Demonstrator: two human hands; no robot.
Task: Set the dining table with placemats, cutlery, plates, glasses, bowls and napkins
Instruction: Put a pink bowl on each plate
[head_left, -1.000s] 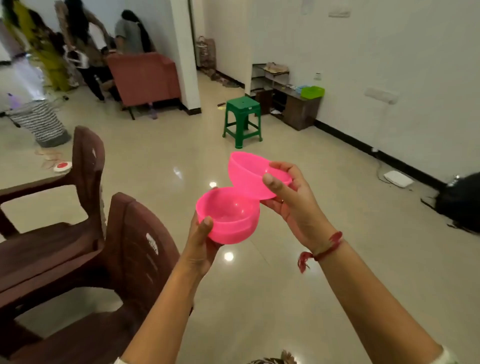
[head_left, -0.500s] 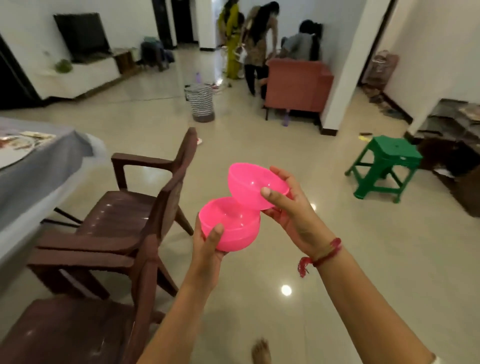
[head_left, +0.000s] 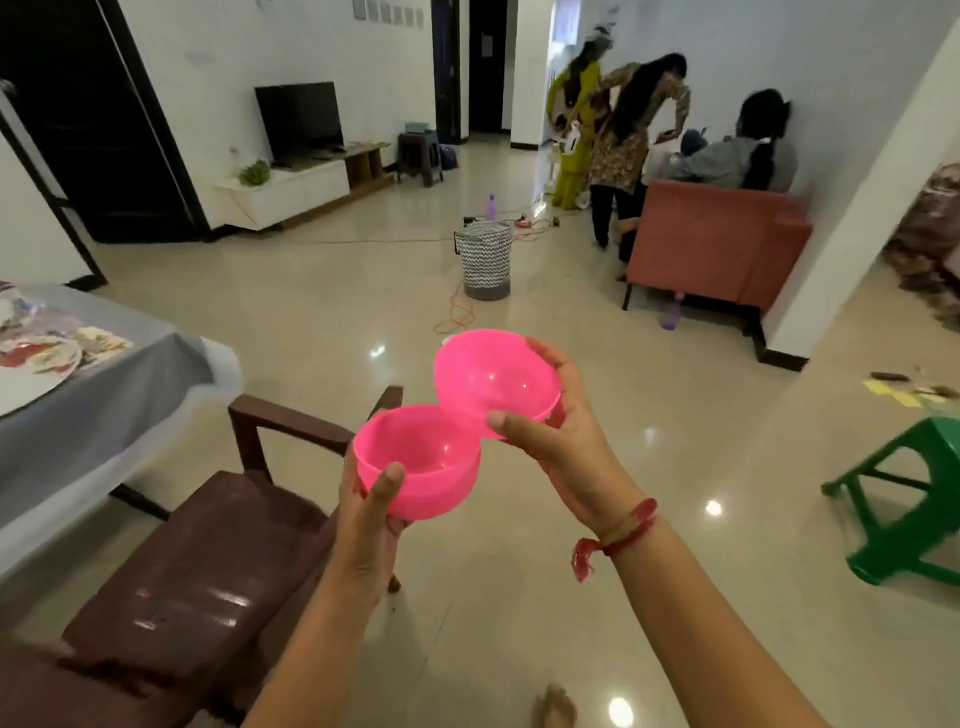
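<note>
Two pink plastic bowls are held up in front of me, rims touching. My left hand (head_left: 369, 525) grips the lower left bowl (head_left: 415, 460) from below, thumb over its near rim. The upper right bowl (head_left: 496, 382), tilted toward me, is held by my right hand (head_left: 566, 447), thumb on the near rim and fingers behind it. The dining table (head_left: 93, 415) with a grey cloth is at the left edge. A placemat and a plate (head_left: 36, 364) lie on it.
Brown plastic chairs (head_left: 208, 561) stand below my left arm beside the table. A green stool (head_left: 904, 509) is at the right, a patterned basket (head_left: 485, 260) and a red sofa (head_left: 717, 244) further off. Three people stand or sit near the sofa. My foot (head_left: 556, 706) shows on the tiled floor.
My view has swung left: the table and TV wall have come in, and the green stool has slid to the right edge. Both hands still hold the bowls the same way.
</note>
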